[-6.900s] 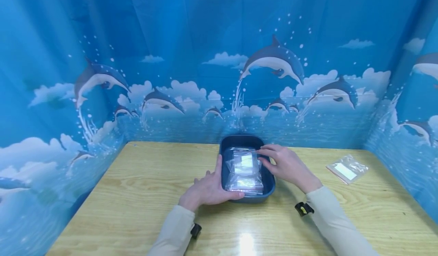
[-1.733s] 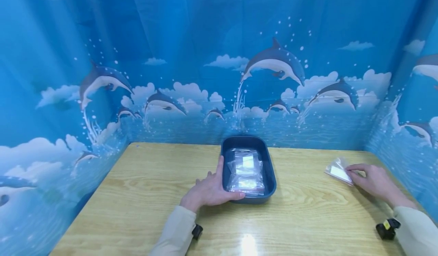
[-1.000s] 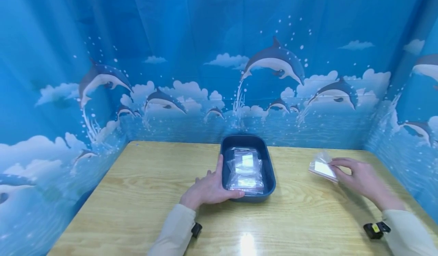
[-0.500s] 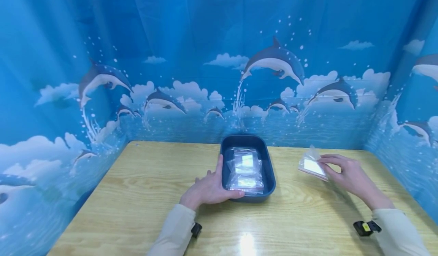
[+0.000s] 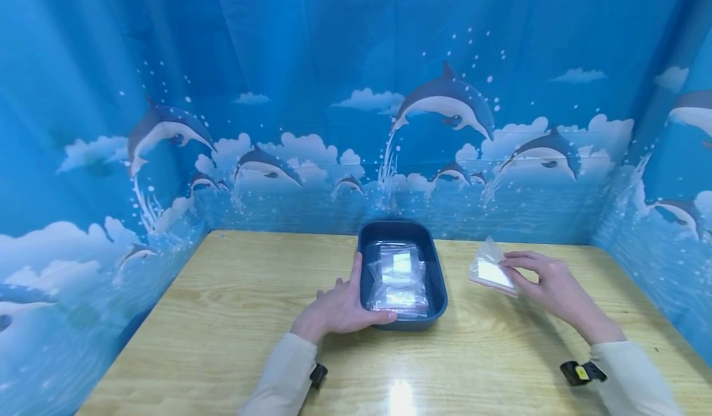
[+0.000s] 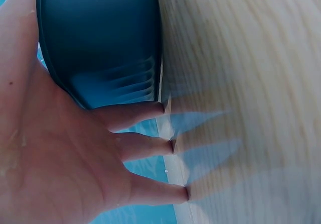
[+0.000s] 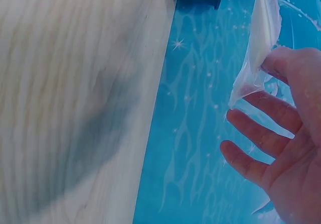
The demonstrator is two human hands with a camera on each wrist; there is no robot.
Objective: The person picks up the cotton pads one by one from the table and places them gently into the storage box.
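Observation:
A dark blue plastic bin (image 5: 436, 267) stands on the table in the head view, with several clear zip-lock bags (image 5: 397, 280) bearing white labels inside. My left hand (image 5: 339, 308) rests against its near left corner, thumb along the front rim and index finger along the side. In the left wrist view, the other fingers of the left hand (image 6: 75, 153) are spread straight, their tips on the tabletop. To the right of the bin, my right hand (image 5: 547, 283) pinches another zip-lock bag (image 5: 489, 271) between thumb and fingertips, raised above the table. The right wrist view shows that bag (image 7: 263, 28) hanging tilted.
The light wood table (image 5: 250, 292) extends to both sides of the bin. A blue curtain (image 5: 334, 45) printed with dolphins hangs along the back and sides. Black wrist cameras sit on both sleeves.
My right hand has gone from the bin to the bag at the far right, picked it up, and moved left with it. My left hand stays at the bin.

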